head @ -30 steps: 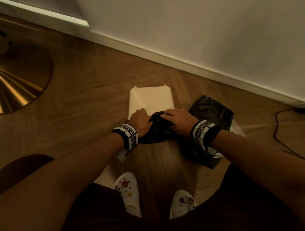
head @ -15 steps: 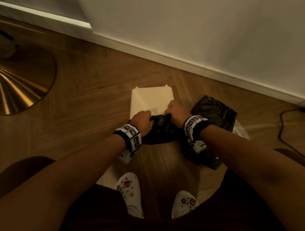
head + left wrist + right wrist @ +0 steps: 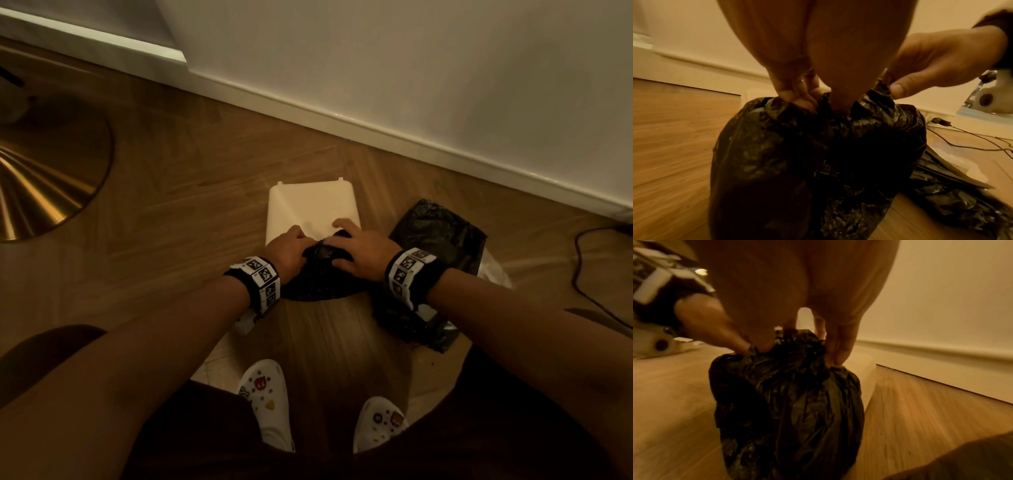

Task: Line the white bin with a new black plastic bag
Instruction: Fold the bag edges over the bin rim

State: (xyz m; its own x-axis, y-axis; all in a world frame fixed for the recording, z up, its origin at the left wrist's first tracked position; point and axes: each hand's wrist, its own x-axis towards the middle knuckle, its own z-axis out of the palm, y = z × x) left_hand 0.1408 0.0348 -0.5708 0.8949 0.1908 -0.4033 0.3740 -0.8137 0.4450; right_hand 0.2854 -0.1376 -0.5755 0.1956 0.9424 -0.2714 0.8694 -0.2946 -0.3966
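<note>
Now, bag (image 3: pixel 317 274): lying bunched at frame centre, overlapping the bin's (image 3: pixel 308 209) near edge.
Left hand (image 3: pixel 289 248): fingers curling, pinching the gathered plastic.
Right hand (image 3: pixel 363 251): thumb and fingers gripping the same bunch, just beside the left.

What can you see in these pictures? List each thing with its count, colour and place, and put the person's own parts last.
bin: 1, white, on the floor by the wall
black bag: 1, over the bin's near end
second bag: 1, black, on the floor right of the bin
round base: 1, gold, far left
cable: 1, dark, far right
shoes: 2, white, bottom
left hand: grip on the black bag's edge
right hand: grip on the same edge
</note>
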